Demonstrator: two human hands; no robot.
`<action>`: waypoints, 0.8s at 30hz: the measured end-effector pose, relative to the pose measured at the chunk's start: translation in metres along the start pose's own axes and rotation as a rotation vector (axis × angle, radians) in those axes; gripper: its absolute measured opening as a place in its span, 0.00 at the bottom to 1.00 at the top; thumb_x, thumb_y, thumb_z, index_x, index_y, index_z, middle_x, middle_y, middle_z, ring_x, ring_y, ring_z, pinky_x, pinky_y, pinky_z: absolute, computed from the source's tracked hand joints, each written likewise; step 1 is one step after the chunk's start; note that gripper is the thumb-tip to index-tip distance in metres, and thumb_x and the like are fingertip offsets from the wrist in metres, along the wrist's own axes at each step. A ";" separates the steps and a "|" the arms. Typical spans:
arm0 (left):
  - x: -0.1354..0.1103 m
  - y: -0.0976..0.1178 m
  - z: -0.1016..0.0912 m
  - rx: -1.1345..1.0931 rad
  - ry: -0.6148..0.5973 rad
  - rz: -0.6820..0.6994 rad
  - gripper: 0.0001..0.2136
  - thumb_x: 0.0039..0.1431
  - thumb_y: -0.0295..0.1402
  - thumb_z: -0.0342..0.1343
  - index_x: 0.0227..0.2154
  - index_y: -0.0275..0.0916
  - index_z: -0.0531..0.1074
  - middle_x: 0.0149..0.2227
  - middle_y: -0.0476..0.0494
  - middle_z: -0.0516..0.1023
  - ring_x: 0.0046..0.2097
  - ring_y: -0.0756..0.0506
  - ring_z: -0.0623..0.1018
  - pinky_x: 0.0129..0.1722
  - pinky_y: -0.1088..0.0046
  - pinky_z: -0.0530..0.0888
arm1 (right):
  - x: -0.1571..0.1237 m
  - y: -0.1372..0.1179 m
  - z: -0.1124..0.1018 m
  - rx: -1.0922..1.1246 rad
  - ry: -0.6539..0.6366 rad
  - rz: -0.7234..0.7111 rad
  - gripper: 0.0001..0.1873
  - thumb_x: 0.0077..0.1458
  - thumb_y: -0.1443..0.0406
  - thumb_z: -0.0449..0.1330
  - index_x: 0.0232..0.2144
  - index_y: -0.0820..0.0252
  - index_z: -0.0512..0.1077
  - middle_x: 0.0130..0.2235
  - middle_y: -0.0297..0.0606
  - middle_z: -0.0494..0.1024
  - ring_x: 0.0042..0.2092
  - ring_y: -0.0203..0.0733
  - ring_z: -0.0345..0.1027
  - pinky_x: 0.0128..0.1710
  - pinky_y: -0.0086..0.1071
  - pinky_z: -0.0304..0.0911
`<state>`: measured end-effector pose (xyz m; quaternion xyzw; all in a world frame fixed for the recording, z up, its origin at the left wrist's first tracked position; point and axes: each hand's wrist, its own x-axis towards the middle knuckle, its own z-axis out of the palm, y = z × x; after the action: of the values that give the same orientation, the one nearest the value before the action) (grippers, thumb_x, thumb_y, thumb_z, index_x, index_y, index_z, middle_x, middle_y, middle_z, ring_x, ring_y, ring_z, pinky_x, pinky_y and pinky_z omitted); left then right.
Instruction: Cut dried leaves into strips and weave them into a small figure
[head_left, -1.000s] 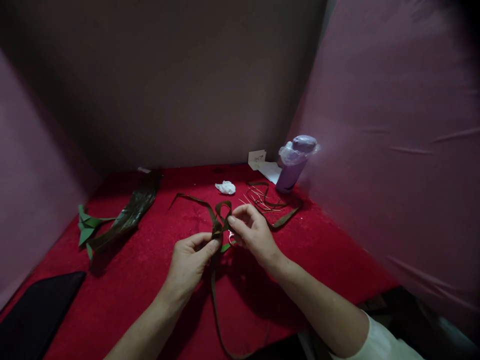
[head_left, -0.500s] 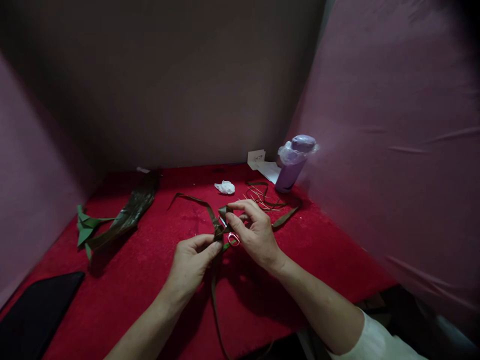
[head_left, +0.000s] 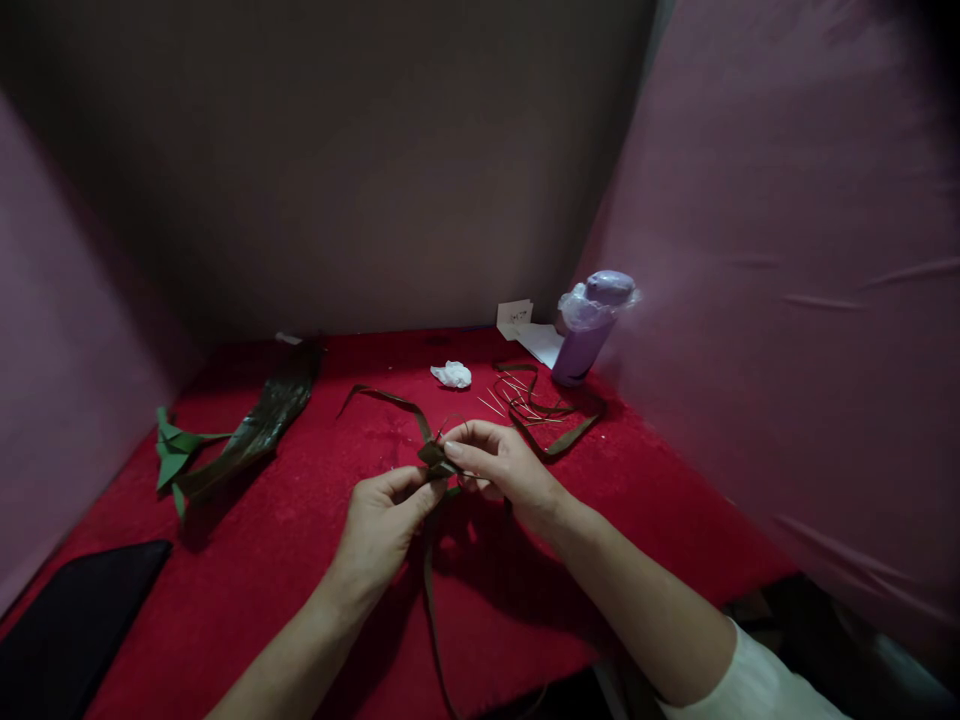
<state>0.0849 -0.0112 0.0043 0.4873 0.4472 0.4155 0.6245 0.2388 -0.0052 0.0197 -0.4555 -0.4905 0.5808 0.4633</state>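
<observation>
Over the middle of the red-covered table, my left hand (head_left: 386, 520) is closed, pinching a small folded piece of dark green leaf strip (head_left: 437, 458) between thumb and fingers. From the opposite side my right hand (head_left: 510, 468) pinches the same folded piece near its top. One narrow end of the strip curves away to the far left; another hangs down past my left hand toward the table's front edge. A bit of brighter green shows just beneath the fingers. Part of the fold is hidden behind the fingertips.
Dark leaves with a green folded leaf figure (head_left: 176, 452) lie at left, above a black flat object (head_left: 82, 620). Crumpled white tissue (head_left: 451, 375), several thin sticks (head_left: 525, 400), a loose leaf strip (head_left: 574, 438), white papers (head_left: 540, 342) and a purple container (head_left: 581, 345) stand or lie farther back.
My right hand has moved down and left, bringing the raised strip loop flat against the fold. The pink-handled scissors seen beneath the hands are now hidden. My left hand has stayed put.
</observation>
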 end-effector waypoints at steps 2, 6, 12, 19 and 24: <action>0.001 0.000 -0.001 -0.015 0.006 0.002 0.10 0.44 0.37 0.63 0.26 0.35 0.77 0.20 0.49 0.73 0.23 0.51 0.69 0.23 0.78 0.65 | 0.000 0.001 0.001 -0.002 -0.008 -0.019 0.15 0.46 0.58 0.63 0.33 0.62 0.70 0.26 0.31 0.69 0.22 0.26 0.57 0.15 0.19 0.44; 0.002 -0.001 -0.005 -0.020 0.061 0.012 0.10 0.43 0.37 0.64 0.24 0.34 0.76 0.19 0.50 0.72 0.21 0.54 0.66 0.21 0.79 0.61 | 0.001 0.005 0.003 0.106 -0.040 -0.071 0.17 0.44 0.61 0.64 0.38 0.60 0.68 0.29 0.30 0.70 0.21 0.24 0.57 0.16 0.20 0.47; 0.003 0.000 -0.006 -0.054 0.066 -0.024 0.12 0.43 0.38 0.64 0.28 0.34 0.76 0.20 0.48 0.74 0.21 0.53 0.67 0.21 0.78 0.62 | 0.003 0.014 0.006 0.194 0.011 -0.109 0.23 0.41 0.63 0.67 0.40 0.57 0.62 0.25 0.26 0.70 0.18 0.27 0.61 0.17 0.21 0.53; 0.002 0.002 -0.006 -0.063 0.114 0.012 0.11 0.41 0.37 0.64 0.25 0.34 0.76 0.19 0.50 0.72 0.20 0.53 0.66 0.19 0.79 0.60 | 0.002 0.020 0.008 -0.002 0.036 -0.129 0.13 0.48 0.58 0.62 0.24 0.62 0.65 0.19 0.27 0.65 0.18 0.26 0.56 0.16 0.22 0.51; 0.003 0.000 -0.008 -0.100 0.081 0.013 0.11 0.42 0.36 0.64 0.28 0.34 0.77 0.21 0.47 0.75 0.23 0.51 0.70 0.22 0.78 0.65 | 0.002 0.024 0.006 -0.026 -0.054 -0.096 0.15 0.47 0.57 0.61 0.24 0.61 0.63 0.21 0.27 0.66 0.20 0.28 0.58 0.19 0.24 0.56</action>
<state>0.0779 -0.0063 0.0027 0.4411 0.4478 0.4605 0.6268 0.2306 -0.0061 -0.0039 -0.4213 -0.5316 0.5637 0.4713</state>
